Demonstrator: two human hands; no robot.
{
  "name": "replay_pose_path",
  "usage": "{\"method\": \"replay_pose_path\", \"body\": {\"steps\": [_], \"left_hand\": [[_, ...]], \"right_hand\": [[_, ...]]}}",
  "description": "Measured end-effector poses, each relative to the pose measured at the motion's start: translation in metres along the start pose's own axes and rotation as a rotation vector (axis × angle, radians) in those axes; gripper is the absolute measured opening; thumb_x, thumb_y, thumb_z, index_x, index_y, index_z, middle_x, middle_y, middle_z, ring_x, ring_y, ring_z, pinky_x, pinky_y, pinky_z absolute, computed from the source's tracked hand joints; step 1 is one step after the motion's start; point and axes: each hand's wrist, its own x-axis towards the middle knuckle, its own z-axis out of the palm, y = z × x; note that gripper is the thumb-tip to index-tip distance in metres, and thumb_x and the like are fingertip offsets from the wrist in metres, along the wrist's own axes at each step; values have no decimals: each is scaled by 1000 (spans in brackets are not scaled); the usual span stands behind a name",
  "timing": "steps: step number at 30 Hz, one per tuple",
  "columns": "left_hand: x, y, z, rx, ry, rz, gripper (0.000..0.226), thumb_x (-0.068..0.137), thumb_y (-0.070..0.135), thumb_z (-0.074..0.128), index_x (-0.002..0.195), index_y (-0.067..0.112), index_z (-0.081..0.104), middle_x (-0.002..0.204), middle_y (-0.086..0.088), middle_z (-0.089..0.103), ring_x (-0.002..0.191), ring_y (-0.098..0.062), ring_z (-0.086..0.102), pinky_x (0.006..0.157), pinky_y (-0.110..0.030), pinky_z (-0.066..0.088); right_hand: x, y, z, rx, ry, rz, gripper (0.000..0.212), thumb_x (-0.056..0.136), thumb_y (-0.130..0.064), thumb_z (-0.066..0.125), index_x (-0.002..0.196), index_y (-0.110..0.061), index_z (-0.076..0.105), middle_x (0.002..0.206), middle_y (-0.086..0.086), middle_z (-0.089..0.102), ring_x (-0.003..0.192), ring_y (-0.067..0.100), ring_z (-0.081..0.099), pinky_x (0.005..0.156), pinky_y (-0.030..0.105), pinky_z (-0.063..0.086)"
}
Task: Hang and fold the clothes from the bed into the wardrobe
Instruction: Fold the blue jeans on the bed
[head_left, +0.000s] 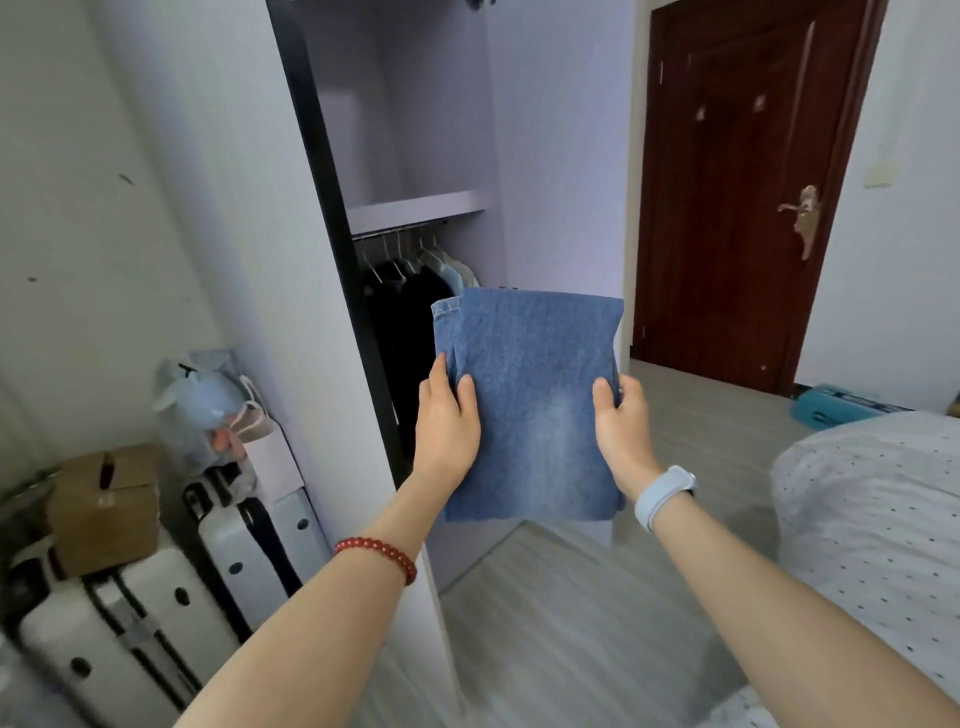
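A folded pair of blue jeans (530, 395) is held flat in the air in front of the open wardrobe (415, 213). My left hand (447, 421) grips its left edge, thumb on top. On the right edge, my right hand (621, 421) holds it the same way, with a pale blue watch on the wrist. Inside the wardrobe a bare shelf sits above a rail with several hung garments (415, 275), dark ones and a light blue one. The bed (872, 499) with a dotted white cover is at the right.
White suitcases (156, 597), a cardboard box (104, 509) and a plush toy (202, 405) are stacked left of the wardrobe. A dark wooden door (743, 182) stands shut at the back right. A blue case (831, 408) lies on the floor by the bed.
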Motion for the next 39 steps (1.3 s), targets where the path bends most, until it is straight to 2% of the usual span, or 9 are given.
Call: {"method": "replay_pose_path", "body": {"steps": [4, 9, 12, 18, 24, 28, 33, 36, 39], "left_hand": [[44, -14, 27, -22, 24, 3, 52, 101, 30, 32, 149, 14, 19, 146, -5, 34, 132, -17, 35, 98, -19, 22], [121, -35, 76, -22, 91, 25, 52, 101, 29, 33, 148, 12, 20, 145, -8, 34, 132, -20, 35, 100, -21, 24], [194, -52, 114, -13, 136, 33, 52, 100, 29, 34, 147, 10, 22, 143, -11, 37, 131, -23, 37, 105, -28, 28], [384, -65, 189, -27, 216, 66, 51, 100, 27, 36, 147, 9, 26, 147, -8, 35, 135, -19, 34, 106, -21, 22], [522, -66, 187, -33, 350, 148, 49, 100, 27, 35, 146, 13, 28, 146, -5, 37, 135, -18, 34, 111, -29, 26], [607, -70, 172, -32, 429, 215, 49, 101, 26, 34, 147, 11, 25, 149, -5, 32, 136, -17, 30, 110, -27, 24], [719, -86, 147, -6, 503, 267, 48, 101, 26, 34, 146, 11, 26, 146, -5, 36, 133, -20, 36, 110, -35, 30], [785, -113, 132, 23, 526, 270, 46, 101, 26, 33, 145, 12, 27, 140, -7, 40, 126, -21, 42, 104, -33, 35], [851, -140, 115, 48, 537, 198, 44, 101, 25, 33, 142, 10, 30, 136, -10, 44, 121, -25, 45, 99, -35, 38]], "right_hand": [[53, 15, 14, -14, 17, -31, 13, 98, -23, 40, 106, -14, 45, 83, -7, 50, 74, 8, 49, 67, 23, 40], [148, 39, 36, -9, 11, -69, 13, 98, -22, 41, 107, -13, 44, 83, -6, 50, 73, 7, 49, 63, 20, 39], [230, 55, 57, 11, -27, -92, 17, 98, -23, 40, 109, -12, 46, 85, -3, 52, 75, 11, 51, 63, 23, 41], [433, 61, 102, 66, -92, -170, 13, 98, -23, 39, 108, -15, 44, 92, -3, 54, 88, 17, 55, 76, 31, 45], [565, 30, 174, 87, -180, -278, 15, 98, -24, 41, 109, -15, 44, 95, -5, 55, 91, 16, 56, 83, 34, 47], [636, 8, 233, 151, -215, -368, 12, 98, -24, 41, 108, -17, 42, 93, -11, 52, 91, 14, 54, 85, 33, 46], [727, -16, 317, 193, -247, -469, 15, 98, -23, 41, 111, -16, 41, 90, -16, 47, 87, 7, 50, 81, 26, 38], [783, -19, 378, 177, -273, -506, 18, 98, -25, 41, 112, -15, 43, 91, -11, 50, 92, 13, 51, 84, 30, 40], [838, -21, 442, 135, -325, -493, 28, 98, -26, 41, 118, -8, 44, 103, 0, 52, 97, 18, 51, 88, 34, 42]]}}
